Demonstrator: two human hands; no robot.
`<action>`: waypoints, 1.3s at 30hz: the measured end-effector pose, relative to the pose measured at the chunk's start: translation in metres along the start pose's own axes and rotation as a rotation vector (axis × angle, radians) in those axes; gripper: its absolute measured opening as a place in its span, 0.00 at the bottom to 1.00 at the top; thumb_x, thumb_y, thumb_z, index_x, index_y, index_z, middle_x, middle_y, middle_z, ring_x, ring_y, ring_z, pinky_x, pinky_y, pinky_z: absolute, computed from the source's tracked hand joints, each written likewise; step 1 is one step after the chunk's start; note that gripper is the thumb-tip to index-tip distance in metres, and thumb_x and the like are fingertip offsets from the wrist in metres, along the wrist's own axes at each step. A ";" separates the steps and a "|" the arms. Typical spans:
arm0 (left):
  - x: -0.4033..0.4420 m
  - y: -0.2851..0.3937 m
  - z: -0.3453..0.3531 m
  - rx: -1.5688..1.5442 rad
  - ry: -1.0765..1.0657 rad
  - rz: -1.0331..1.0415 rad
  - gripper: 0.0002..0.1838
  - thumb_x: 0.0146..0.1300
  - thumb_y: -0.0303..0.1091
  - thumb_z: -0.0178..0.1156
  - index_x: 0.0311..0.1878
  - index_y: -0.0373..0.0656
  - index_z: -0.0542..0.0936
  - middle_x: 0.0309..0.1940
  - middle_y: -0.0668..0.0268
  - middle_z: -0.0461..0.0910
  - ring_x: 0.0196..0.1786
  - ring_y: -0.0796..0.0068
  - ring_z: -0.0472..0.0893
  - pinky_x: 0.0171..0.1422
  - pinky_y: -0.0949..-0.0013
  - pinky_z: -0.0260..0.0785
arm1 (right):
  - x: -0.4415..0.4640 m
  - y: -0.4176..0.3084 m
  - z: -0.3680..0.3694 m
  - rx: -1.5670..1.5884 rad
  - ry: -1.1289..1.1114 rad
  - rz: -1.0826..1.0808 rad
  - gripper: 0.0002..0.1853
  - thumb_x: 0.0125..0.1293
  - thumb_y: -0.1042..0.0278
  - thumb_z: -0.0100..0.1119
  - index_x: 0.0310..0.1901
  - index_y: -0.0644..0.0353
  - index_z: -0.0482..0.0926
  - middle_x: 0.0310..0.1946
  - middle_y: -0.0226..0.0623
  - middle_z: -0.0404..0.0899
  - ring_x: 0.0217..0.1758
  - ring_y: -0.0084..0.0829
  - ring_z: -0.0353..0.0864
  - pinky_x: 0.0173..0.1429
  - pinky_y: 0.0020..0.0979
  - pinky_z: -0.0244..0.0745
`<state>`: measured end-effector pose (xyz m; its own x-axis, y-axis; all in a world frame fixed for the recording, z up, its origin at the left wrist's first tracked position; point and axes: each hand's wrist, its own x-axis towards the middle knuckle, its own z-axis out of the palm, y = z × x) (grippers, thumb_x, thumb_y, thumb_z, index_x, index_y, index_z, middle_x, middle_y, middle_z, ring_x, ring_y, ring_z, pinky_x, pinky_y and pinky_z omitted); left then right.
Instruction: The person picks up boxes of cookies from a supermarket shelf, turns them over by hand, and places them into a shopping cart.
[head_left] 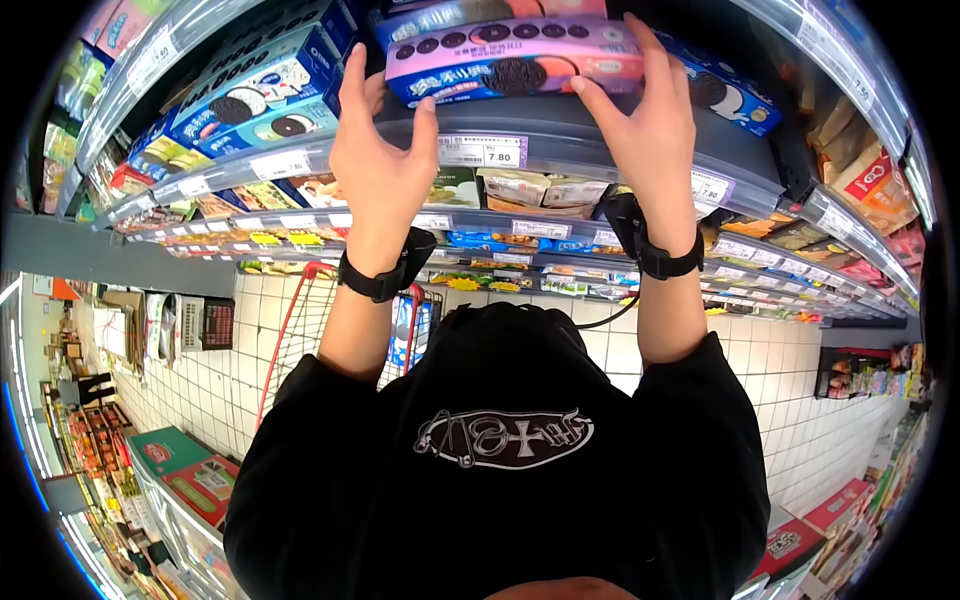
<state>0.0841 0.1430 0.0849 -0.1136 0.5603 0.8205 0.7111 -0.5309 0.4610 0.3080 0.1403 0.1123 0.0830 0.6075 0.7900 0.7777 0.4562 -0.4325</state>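
A pink, purple and blue box of Oreo cookies [490, 72] sits at the front of the upper shelf [560, 128], its long face towards me. My right hand [648, 125] grips the box's right end, thumb on the front face and fingers over the top corner. At the left end is my left hand [385, 150], fingers stretched and spread. Its thumb overlaps the box's lower edge, while the index finger stands apart from it; whether the thumb touches I cannot tell. Both wrists wear black straps. Another pink box [480, 14] shows behind.
Blue cookie boxes [255, 95] stand to the left, and another blue box [715, 88] lies to the right. A price tag [483, 151] lines the shelf edge. Lower shelves hold packaged snacks [545, 192]. A red-framed shopping cart [290, 335] stands below, with a blue package [410, 330] inside.
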 end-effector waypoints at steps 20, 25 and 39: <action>-0.045 0.027 -0.010 -0.737 0.080 0.006 0.35 0.52 0.16 0.65 0.65 0.31 0.64 0.61 0.52 0.67 0.63 0.63 0.70 0.66 0.61 0.67 | -0.031 0.059 -0.048 0.881 -0.094 -0.124 0.35 0.49 0.76 0.73 0.60 0.66 0.69 0.59 0.46 0.70 0.60 0.34 0.73 0.64 0.34 0.69; -0.070 0.026 -0.011 -0.813 0.035 -0.063 0.35 0.52 0.20 0.67 0.64 0.31 0.65 0.63 0.45 0.67 0.64 0.62 0.70 0.68 0.61 0.62 | -0.050 0.062 -0.052 1.013 -0.069 -0.190 0.38 0.47 0.73 0.76 0.60 0.68 0.68 0.57 0.51 0.72 0.58 0.36 0.76 0.61 0.33 0.73; -0.115 0.025 -0.057 -0.951 -0.022 -0.577 0.29 0.61 0.27 0.62 0.64 0.27 0.66 0.57 0.47 0.73 0.58 0.65 0.75 0.65 0.65 0.64 | -0.096 0.047 -0.044 0.964 -0.332 -0.028 0.48 0.46 0.75 0.73 0.69 0.60 0.55 0.69 0.63 0.53 0.63 0.43 0.71 0.59 0.39 0.77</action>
<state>0.0757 0.0291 0.0208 -0.2368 0.8867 0.3972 -0.2671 -0.4525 0.8509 0.3639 0.0752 0.0355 -0.2182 0.6714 0.7083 -0.0683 0.7135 -0.6973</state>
